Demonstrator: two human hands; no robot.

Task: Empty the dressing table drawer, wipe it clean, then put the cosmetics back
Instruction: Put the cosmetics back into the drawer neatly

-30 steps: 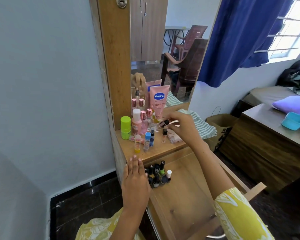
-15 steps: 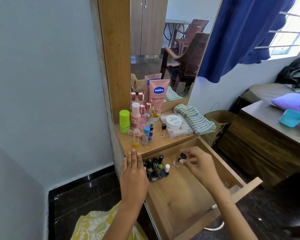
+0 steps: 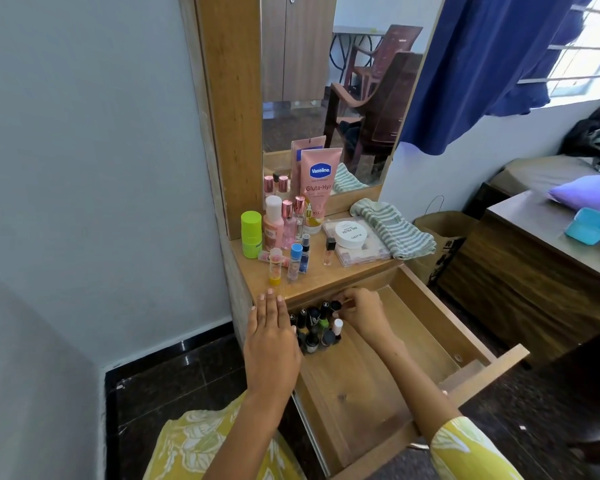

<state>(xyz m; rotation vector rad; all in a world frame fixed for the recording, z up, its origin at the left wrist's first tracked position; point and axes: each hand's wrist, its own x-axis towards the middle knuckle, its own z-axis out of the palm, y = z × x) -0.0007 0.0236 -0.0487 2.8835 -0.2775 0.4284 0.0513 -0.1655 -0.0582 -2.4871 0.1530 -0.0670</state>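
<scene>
The wooden drawer is pulled out below the dressing table top. Several small nail polish bottles stand grouped in its back left corner. My right hand holds a small black-capped bottle at the back edge of that group. My left hand lies flat, fingers together, on the drawer's left rim beside the group. On the table top stand a pink Vaseline tube, a green container, pink bottles, small vials and a white round jar.
A striped green cloth lies on the table top's right end. The mirror rises behind the cosmetics. A paper bag stands on the floor to the right, beside a wooden desk with a teal box.
My right hand carried a small black-capped bottle from the table top down into the drawer and over to the group of bottles. My left hand stayed on the drawer's left rim.
</scene>
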